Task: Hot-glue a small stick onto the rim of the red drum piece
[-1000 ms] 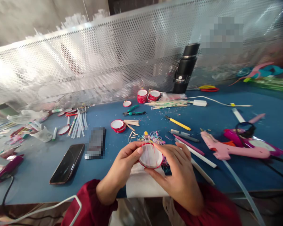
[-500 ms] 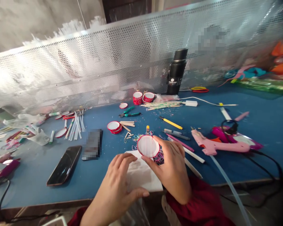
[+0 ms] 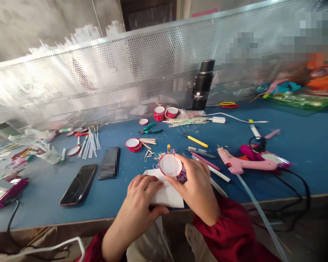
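Note:
My right hand point(image 3: 198, 189) grips a small round cup point(image 3: 171, 165) with a red rim and white inside, holding it just above a heap of coloured rubber bands point(image 3: 180, 176). My left hand point(image 3: 142, 202) lies on a white sheet of paper point(image 3: 166, 194) at the near table edge, thumb under the sheet's front edge, fingers on top. Both sleeves are dark red.
On the blue table point(image 3: 289, 120) lie a pink glue gun point(image 3: 243, 163) with cable, pens point(image 3: 195, 140), a black phone point(image 3: 78, 183), red-rimmed cups point(image 3: 133, 143), pliers point(image 3: 151, 130) and white sticks point(image 3: 90, 143). A black flask point(image 3: 202, 85) stands by the perforated metal screen point(image 3: 112, 80).
My left hand let go of the cup and dropped onto the white paper, taking hold of its edge. My right hand kept the cup and carried it slightly farther over the rubber bands.

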Action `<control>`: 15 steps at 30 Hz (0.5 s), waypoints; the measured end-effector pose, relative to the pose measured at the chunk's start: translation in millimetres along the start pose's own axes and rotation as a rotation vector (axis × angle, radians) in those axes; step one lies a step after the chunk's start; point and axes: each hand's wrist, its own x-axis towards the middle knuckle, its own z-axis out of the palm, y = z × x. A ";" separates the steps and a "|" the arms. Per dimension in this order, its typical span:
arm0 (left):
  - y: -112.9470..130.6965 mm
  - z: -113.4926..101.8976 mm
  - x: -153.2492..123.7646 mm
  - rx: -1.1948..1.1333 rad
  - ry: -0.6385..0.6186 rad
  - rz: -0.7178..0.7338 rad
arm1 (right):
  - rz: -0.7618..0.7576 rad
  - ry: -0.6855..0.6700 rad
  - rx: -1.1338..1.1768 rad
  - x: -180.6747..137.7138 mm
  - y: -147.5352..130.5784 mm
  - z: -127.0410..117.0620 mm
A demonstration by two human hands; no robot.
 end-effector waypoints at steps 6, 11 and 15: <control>2.7 4.3 0.4 -0.068 0.086 0.021 | 0.019 -0.170 -0.028 1.3 -4.6 -1.9; 7.2 7.3 7.2 -0.091 0.093 0.023 | 0.011 -0.125 -0.097 5.5 2.9 -6.0; 10.6 9.1 12.9 -0.084 0.094 0.045 | 0.037 -0.054 -0.248 13.4 16.2 -10.9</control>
